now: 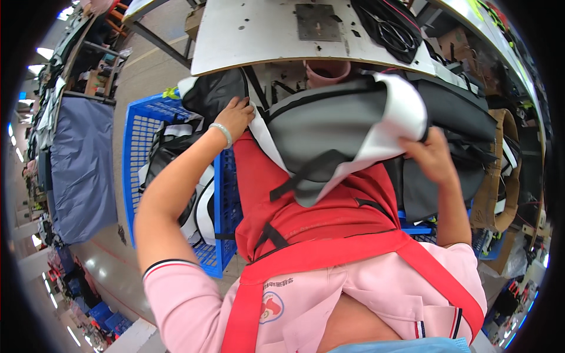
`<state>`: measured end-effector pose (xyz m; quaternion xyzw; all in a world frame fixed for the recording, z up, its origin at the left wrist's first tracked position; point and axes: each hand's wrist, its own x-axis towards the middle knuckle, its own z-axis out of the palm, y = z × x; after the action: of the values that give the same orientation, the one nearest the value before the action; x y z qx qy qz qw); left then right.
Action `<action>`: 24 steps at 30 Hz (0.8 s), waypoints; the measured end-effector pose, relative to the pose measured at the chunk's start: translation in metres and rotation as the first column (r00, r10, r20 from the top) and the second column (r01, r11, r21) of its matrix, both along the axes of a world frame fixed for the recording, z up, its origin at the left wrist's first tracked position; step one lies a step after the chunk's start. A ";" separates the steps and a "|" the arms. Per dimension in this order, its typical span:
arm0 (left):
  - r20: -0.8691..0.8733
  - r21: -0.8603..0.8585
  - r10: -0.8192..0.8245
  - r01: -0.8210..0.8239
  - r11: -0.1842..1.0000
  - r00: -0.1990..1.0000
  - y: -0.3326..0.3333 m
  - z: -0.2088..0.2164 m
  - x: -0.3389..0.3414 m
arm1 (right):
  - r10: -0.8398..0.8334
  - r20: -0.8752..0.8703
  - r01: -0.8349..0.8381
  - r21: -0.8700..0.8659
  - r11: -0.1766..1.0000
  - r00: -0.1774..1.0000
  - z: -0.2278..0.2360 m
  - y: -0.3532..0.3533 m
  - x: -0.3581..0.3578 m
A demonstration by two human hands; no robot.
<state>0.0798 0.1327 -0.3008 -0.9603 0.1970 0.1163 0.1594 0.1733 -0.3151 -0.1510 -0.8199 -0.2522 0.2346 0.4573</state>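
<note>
A grey fabric panel [329, 126] with white edging and black trim lies draped over my lap, below the white work table's front edge. A black strap [309, 175] hangs across its lower part. My left hand [236, 119], with a bracelet at the wrist, has its fingers closed on the panel's left edge, beside a black fabric part [216, 94]. On the other side, my right hand [432, 154] grips the white right edge, which is lifted, curled over and blurred by motion. The tips of the right fingers are partly hidden behind the cloth.
The white table [253, 38] carries a metal plate [318, 22] and scissors [393, 34] on black cloth. A blue crate [220, 200] of black-and-white pieces stands left. Black fabric [450, 112] and a cardboard box [497, 176] are at right. A pink bucket [327, 72] sits under the table.
</note>
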 end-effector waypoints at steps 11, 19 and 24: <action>-0.441 -0.853 0.274 -0.494 0.170 0.855 -0.100 0.160 0.021 | -0.353 0.931 0.737 0.172 0.653 0.095 -0.034 -0.229 0.066; -0.519 -0.848 0.131 -0.528 0.042 0.845 -0.123 0.161 0.019 | -0.383 0.576 0.511 -0.072 0.856 0.722 -0.056 -0.220 0.093; -0.294 -0.956 -0.019 -0.293 0.021 0.956 -0.181 0.236 0.033 | 0.042 0.480 -0.100 0.096 0.990 0.876 0.043 -0.010 0.064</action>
<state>0.1126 -0.0484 -0.0651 -0.7940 0.1441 0.0690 -0.5865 0.2374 -0.3251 -0.1085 -0.8141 -0.4002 0.0270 0.4200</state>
